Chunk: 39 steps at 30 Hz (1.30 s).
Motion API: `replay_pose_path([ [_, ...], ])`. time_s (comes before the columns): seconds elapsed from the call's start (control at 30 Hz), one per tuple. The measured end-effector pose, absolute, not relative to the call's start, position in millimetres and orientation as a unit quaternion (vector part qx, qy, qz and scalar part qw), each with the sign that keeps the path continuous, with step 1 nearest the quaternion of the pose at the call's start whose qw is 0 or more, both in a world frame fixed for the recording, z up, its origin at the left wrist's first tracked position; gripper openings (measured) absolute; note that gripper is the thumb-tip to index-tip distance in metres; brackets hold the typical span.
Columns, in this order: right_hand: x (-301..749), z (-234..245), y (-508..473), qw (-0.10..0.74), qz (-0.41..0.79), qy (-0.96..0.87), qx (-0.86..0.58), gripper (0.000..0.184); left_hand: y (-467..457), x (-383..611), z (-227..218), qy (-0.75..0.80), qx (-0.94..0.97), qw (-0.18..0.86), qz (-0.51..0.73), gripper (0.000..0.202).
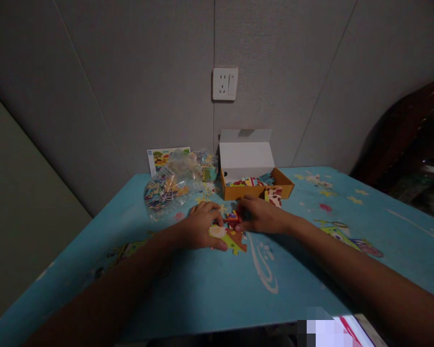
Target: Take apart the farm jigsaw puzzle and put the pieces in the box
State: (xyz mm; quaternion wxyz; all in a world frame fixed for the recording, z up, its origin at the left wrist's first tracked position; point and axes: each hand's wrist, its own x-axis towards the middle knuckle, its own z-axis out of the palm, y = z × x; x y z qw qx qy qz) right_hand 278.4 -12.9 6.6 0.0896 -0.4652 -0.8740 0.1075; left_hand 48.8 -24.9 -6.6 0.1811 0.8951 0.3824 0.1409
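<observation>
Both my hands rest on the blue table [210,289] around a small cluster of colourful jigsaw pieces [235,238]. My left hand [200,225] lies curled over the left side of the cluster, thumb pressing a pale yellow piece [217,232]. My right hand [261,215] has its fingers pinched on a red piece [233,219] at the top of the cluster. A loose piece with brown spots [274,196] lies just behind my right hand.
An open orange box [258,188] with a white lid holds more pieces at the back centre. Left of it lie clear plastic bags of pieces [173,185] and a picture card [162,158] against the wall. A dark chair stands at the right.
</observation>
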Motion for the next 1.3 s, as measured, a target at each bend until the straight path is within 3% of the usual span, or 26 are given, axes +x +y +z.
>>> replay_pose_path([
  [0.13, 286, 6, -10, 0.222, 0.231, -0.824, -0.468, 0.036, -24, 50, -8, 0.373, 0.893, 0.192, 0.165, 0.048],
  [0.2, 286, 8, -10, 0.326, 0.325, -0.773, -0.436, 0.032, -23, 51, -10, 0.371, 0.886, 0.215, 0.176, 0.041],
  [0.27, 284, 11, -13, 0.367, 0.397, -0.74, -0.401, 0.032, -23, 51, -10, 0.365, 0.882, 0.229, 0.193, 0.033],
  [0.37, 278, 14, -21, 0.255, 0.386, -0.789, -0.405, 0.039, -24, 51, -10, 0.374, 0.872, 0.228, 0.216, 0.025],
  [0.43, 274, 15, -27, 0.155, 0.3, -0.838, -0.428, 0.043, -24, 51, -9, 0.386, 0.865, 0.222, 0.232, 0.023],
  [0.5, 269, 14, -30, 0.107, 0.216, -0.865, -0.439, 0.042, -23, 52, -9, 0.408, 0.85, 0.203, 0.263, 0.025],
  [0.6, 265, 14, -33, 0.102, 0.163, -0.875, -0.445, 0.046, -18, 52, -9, 0.475, 0.806, 0.166, 0.311, 0.026],
  [0.77, 265, 15, -34, 0.094, 0.178, -0.874, -0.443, 0.04, -14, 52, -6, 0.505, 0.783, 0.16, 0.326, 0.018],
  [0.97, 265, 12, -36, 0.121, 0.293, -0.855, -0.411, 0.032, -23, 60, -4, 0.447, 0.811, 0.193, 0.324, 0.021],
  [1.17, 267, 10, -38, 0.14, 0.383, -0.82, -0.401, 0.04, -25, 61, -3, 0.425, 0.82, 0.226, 0.31, 0.025],
  [1.23, 266, 9, -39, 0.143, 0.434, -0.801, -0.387, 0.042, -26, 60, -2, 0.409, 0.831, 0.245, 0.288, 0.032],
  [1.3, 265, 7, -39, 0.143, 0.501, -0.774, -0.359, 0.042, -28, 61, -1, 0.387, 0.846, 0.264, 0.255, 0.056],
])
